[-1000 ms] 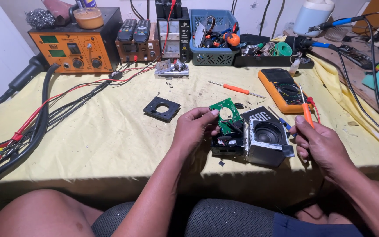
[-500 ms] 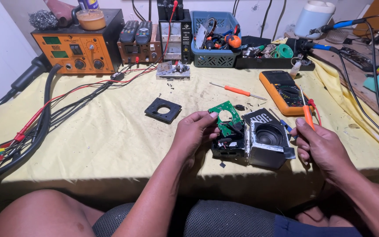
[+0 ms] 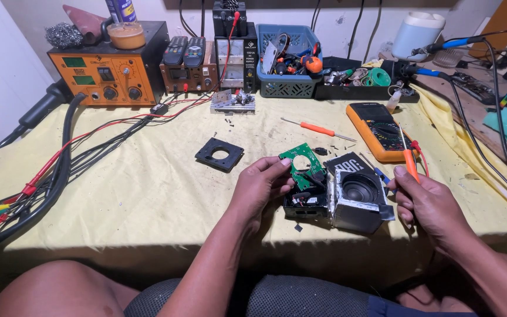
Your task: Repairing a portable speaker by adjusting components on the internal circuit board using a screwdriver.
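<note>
Your left hand pinches the tilted green circuit board above the opened speaker, just left of your right hand, closed on an orange probe.

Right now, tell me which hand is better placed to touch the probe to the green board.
Right. The right hand holds the orange probe beside the opened speaker, whereas the left hand already grips the green circuit board.

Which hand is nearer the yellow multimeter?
Right. The right hand sits just below the yellow multimeter, holding an orange tool; the left hand is farther left, at the green circuit board.
</note>
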